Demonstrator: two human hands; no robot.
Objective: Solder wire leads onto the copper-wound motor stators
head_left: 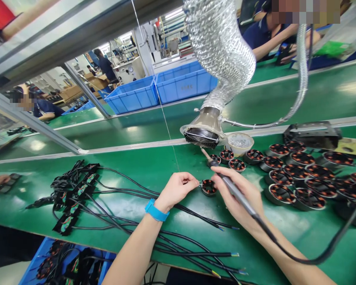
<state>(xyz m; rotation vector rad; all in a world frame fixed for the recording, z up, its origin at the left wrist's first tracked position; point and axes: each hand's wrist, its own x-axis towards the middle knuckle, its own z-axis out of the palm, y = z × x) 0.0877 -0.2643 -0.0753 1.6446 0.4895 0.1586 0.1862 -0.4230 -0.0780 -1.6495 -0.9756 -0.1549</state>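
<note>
My left hand (179, 188), with a blue band at its wrist, pinches a thin wire at the left side of a small round motor stator (209, 187). My right hand (240, 196) is wrapped round a soldering iron (235, 190), whose tip points up and left toward the fan hood. The fingers of my right hand are also at the right edge of that stator, which lies on the green bench (130, 158). Several more stators with copper windings (280, 194) stand to the right of my right hand.
A fume hood (202, 130) hangs behind the hands, beside a white bowl (239, 143). Black cables with circuit boards (86, 185) lie at the left. Below is a blue crate (37, 261). Another person's hand (0, 182) is at the far left.
</note>
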